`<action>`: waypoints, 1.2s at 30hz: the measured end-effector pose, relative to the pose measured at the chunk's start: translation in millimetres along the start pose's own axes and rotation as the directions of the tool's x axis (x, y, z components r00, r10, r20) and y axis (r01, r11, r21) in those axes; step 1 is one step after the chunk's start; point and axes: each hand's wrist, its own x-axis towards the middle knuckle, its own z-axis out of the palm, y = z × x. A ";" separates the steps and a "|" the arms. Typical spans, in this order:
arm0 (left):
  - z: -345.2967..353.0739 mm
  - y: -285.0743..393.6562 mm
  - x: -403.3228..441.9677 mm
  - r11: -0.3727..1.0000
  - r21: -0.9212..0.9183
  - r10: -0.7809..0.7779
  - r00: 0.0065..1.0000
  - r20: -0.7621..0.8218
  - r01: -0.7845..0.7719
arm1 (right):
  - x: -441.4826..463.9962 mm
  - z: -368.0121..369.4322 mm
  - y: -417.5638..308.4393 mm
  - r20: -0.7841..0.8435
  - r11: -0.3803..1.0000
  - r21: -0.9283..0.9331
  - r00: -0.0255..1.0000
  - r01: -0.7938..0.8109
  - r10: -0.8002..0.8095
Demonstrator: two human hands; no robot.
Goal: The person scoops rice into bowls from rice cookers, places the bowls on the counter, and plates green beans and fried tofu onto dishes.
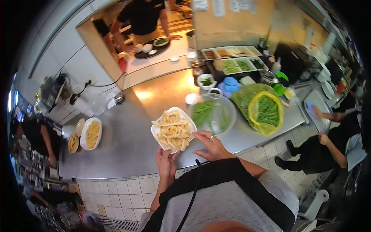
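A white square bowl [155,132] heaped with pale, fried-looking strips is at the middle, over the steel counter's front part. My left hand [166,162] grips its near edge, fingers partly under the rim. At the bowl's right side is my right hand [210,147], fingers spread and fingertips at or close to the rim; a ring shows on one finger. Just beyond my right hand stands a clear round bowl [230,116] with long green leaves in it. A small white dish [191,99] lies behind the white bowl.
Right: yellow bag [254,116] of green beans, blue cloth [231,84], trays of cut vegetables [243,65]. Left: white dish [92,133] of yellow food, small bowls. Behind the pass window, a person [143,19] by a dark tray [152,50]. Right, a person [320,150] holds a metal tray.
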 end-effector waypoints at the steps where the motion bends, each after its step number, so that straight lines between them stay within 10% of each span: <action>1: 19.3 -16.4 3.5 0.999 0.021 -0.033 0.999 0.027 0.033 | -12.2 -17.9 8.2 -0.050 0.999 -0.050 0.999 -0.009 0.006; 17: 214.9 -112.5 22.1 0.966 0.093 -0.258 0.897 0.360 0.241 | -58.8 -151.7 76.1 -0.536 0.861 -0.371 0.837 -0.347 0.106; 36: 283.9 -178.9 27.1 0.995 0.050 -0.089 0.983 0.160 0.082 | -44.6 -240.4 152.6 -0.275 0.908 -0.397 0.961 -0.133 0.021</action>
